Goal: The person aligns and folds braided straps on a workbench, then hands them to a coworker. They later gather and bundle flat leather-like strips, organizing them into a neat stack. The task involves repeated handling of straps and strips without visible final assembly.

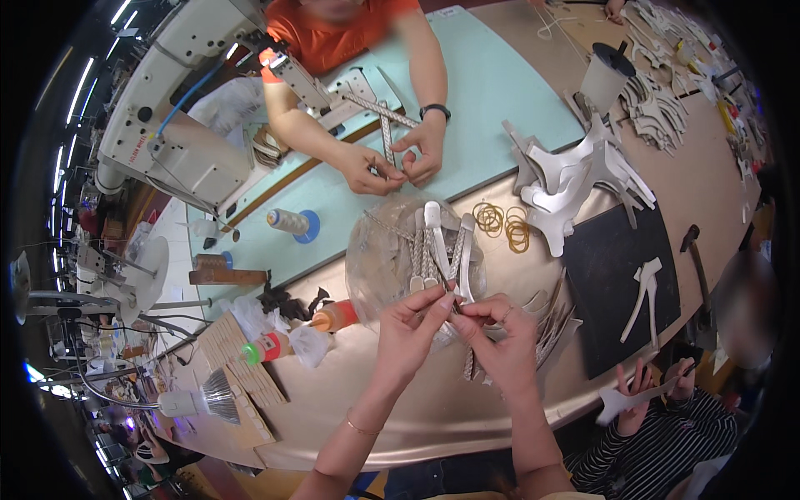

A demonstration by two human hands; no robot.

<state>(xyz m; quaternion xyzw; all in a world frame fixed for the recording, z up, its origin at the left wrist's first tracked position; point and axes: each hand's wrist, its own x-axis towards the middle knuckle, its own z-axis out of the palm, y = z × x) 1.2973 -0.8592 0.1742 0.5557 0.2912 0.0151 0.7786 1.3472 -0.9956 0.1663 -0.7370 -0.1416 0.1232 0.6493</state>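
So the person has both bare hands up over the middle of the gold-covered table (408, 417), thumbs and fingertips pinched in close to each other. The left hand (414, 327) and the right hand (502, 335) both seem to be gripping a thin dark piece (455, 307), which sits right between the two sets of fingertips, though it's too small to tell exactly what it is. Just beyond it there's a clear plastic bag (371, 267) with a bunch of silvery braided straps (423, 254) lying on it, a few with smooth pale ends. Off to the right of the bag are some loose tan rings (502, 227), then a messy heap of white cut pieces (557, 187) next to a black mat (604, 275), which has one more white piece (643, 302) on it. Left of the hands, a bottle with a green tip (267, 347) and an orange one (336, 316) lie on their sides. Across the table a co-worker in orange (350, 37) has both hands at another braided strap (386, 137) by a sewing machine (321, 87).
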